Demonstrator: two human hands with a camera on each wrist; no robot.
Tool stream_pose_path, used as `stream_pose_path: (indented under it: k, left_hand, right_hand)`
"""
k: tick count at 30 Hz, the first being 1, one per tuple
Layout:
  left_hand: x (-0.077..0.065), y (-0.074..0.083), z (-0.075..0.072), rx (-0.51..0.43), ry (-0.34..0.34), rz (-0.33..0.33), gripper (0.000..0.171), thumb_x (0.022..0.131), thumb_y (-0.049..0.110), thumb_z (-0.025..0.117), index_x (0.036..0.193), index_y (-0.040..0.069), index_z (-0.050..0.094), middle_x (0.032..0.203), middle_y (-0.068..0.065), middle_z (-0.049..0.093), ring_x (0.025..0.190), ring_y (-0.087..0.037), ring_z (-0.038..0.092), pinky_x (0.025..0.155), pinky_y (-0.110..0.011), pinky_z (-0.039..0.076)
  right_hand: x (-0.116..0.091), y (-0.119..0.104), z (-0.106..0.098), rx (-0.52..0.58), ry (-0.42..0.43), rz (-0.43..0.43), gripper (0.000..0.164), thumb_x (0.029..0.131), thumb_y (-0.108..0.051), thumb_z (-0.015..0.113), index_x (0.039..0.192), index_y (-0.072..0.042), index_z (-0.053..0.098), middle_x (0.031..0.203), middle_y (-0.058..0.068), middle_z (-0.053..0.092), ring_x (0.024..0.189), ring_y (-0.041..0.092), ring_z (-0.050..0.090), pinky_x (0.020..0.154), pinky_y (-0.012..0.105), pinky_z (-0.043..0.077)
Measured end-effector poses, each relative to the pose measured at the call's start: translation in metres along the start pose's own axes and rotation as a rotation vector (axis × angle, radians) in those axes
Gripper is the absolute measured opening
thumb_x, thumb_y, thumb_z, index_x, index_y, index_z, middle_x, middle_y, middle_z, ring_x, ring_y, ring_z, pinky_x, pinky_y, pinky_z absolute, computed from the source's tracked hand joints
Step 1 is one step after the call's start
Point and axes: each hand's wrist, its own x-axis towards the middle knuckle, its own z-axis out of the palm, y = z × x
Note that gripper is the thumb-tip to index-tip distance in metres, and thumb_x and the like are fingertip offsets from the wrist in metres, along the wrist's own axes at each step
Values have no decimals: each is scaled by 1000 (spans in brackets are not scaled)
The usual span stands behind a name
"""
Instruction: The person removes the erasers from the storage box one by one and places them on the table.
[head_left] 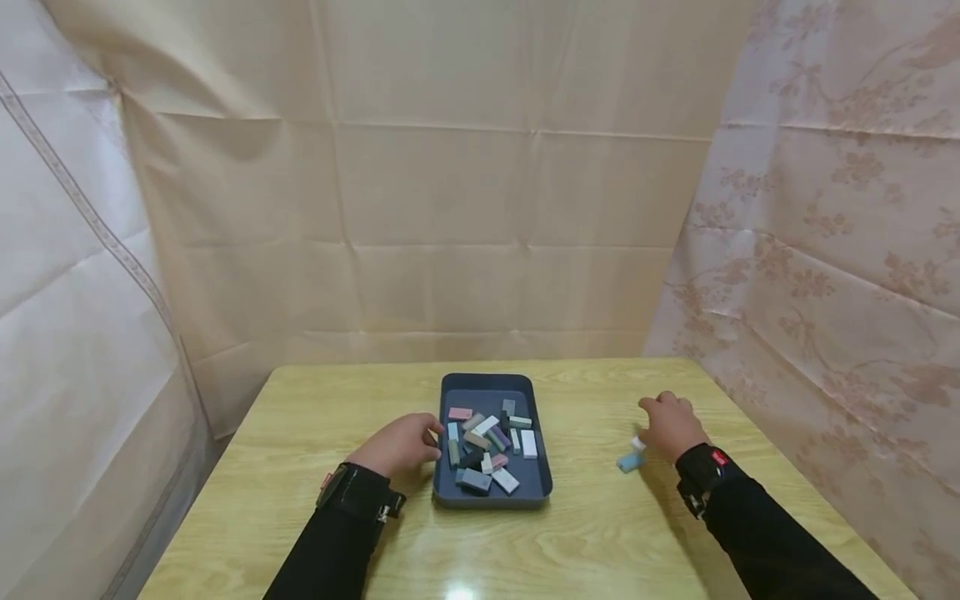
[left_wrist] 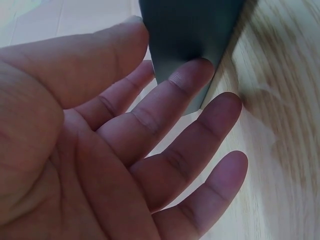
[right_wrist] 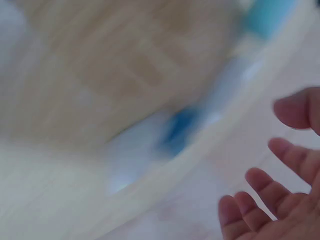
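Note:
A dark grey tray (head_left: 532, 482) holds many small rectangular blocks (head_left: 506, 480) that look like erasers. At its left side is my left hand (head_left: 401, 443), with loosely bent fingers. In the left wrist view the fingertips lie against or right by the tray's outer wall (left_wrist: 187, 35), and the palm holds nothing. On the right of the table, a blue piece (head_left: 630, 462) and a white piece (head_left: 638, 443) lie close together. My right hand (head_left: 672, 427) hovers just beside them. The right wrist view shows its fingers (right_wrist: 267, 185) spread apart, holding nothing; the pieces there are blurred.
The light wood table (head_left: 592, 542) carries the tray near its middle. A beige cloth (head_left: 435, 183) hangs behind its far edge. White cloth (head_left: 82, 400) hangs on the left and floral cloth (head_left: 840, 250) on the right.

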Motion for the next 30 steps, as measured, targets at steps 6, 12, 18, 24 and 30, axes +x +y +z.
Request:
stream_pose_path:
  k: [6,12,18,24,30]
  left_hand:
    - [1,2,-4,27,0,20,28,96,11,78,123,9,71,106,-7,73,93,-21,66,85,-44,56]
    - [-2,1,-3,22,-4,2,28,97,11,77,124,9,71,106,-7,72,94,-22,67,86,-45,57]
    - [-2,0,-1,-1,-7,-4,26,97,11,77,122,10,71,105,-7,72,92,-22,66,85,-45,56]
    - [-2,0,0,3,-12,-3,28,97,13,77,124,10,71,105,-6,72,92,-22,66,86,-45,56]
    - [-2,0,-2,8,-9,0,29,96,13,78,124,10,71,105,-6,72,94,-22,66,88,-46,56]
  right_hand:
    - [19,-88,-7,25,102,-159,52,87,-16,79,136,-5,67,125,20,66,115,46,60,91,63,51]
    - [36,-149,12,19,-76,-302,65,83,-26,90,143,-18,65,131,9,70,122,35,64,94,61,46]
    - [42,-166,38,-60,-191,-365,62,83,-22,87,142,-24,67,119,2,70,105,21,64,86,49,45]
    - [46,-169,45,-128,-216,-346,62,83,-22,88,142,-27,67,120,-1,72,103,18,62,87,48,41]
    - [47,-168,46,-81,-224,-367,63,83,-18,85,142,-23,64,123,2,70,107,19,62,91,54,41]
